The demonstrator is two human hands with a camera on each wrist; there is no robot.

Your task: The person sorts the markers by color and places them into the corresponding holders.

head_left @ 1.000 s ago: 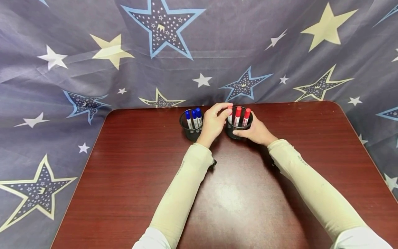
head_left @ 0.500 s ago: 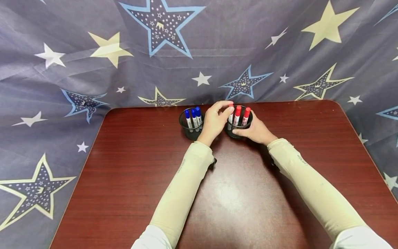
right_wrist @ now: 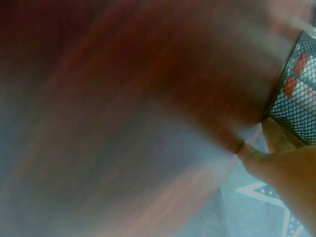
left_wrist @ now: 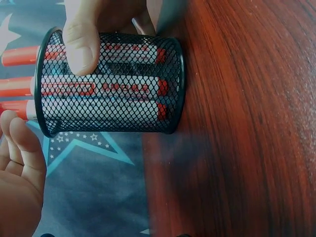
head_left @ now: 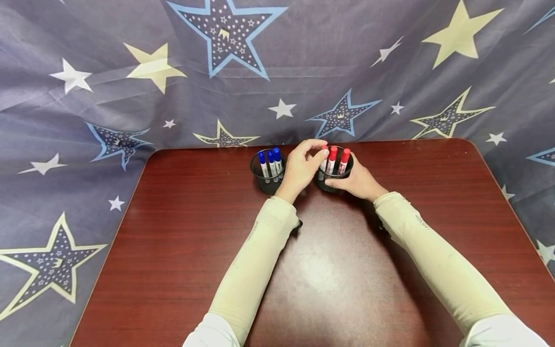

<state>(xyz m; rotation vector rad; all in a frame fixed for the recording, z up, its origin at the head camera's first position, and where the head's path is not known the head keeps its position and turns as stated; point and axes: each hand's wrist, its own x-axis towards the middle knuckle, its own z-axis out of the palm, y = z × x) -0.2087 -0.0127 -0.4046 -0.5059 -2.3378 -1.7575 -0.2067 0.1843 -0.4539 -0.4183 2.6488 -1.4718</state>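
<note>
My left hand (head_left: 299, 169) pinches the red cap of the leftmost red-capped marker (left_wrist: 19, 107) between thumb and fingers. That marker stands in a round black mesh pen cup (left_wrist: 111, 89) beside two more red-capped markers (head_left: 333, 154). With its thumb on the near side, my right hand (head_left: 362, 180) grips this cup; its other fingers are largely hidden behind it. The markers' lower ends show through the mesh in the left wrist view. In the right wrist view, only part of the cup and some of a hand appear at the right edge.
A second black mesh pen cup (head_left: 266, 187) with several blue-capped markers (head_left: 270, 156) stands just left of my left hand. Both cups are near the back edge of the reddish-brown table (head_left: 182, 250). Behind hangs a grey cloth (head_left: 243, 101) with stars.
Both hands and the cups hold nearly the same places. Only a slight shift of the head view shows.
</note>
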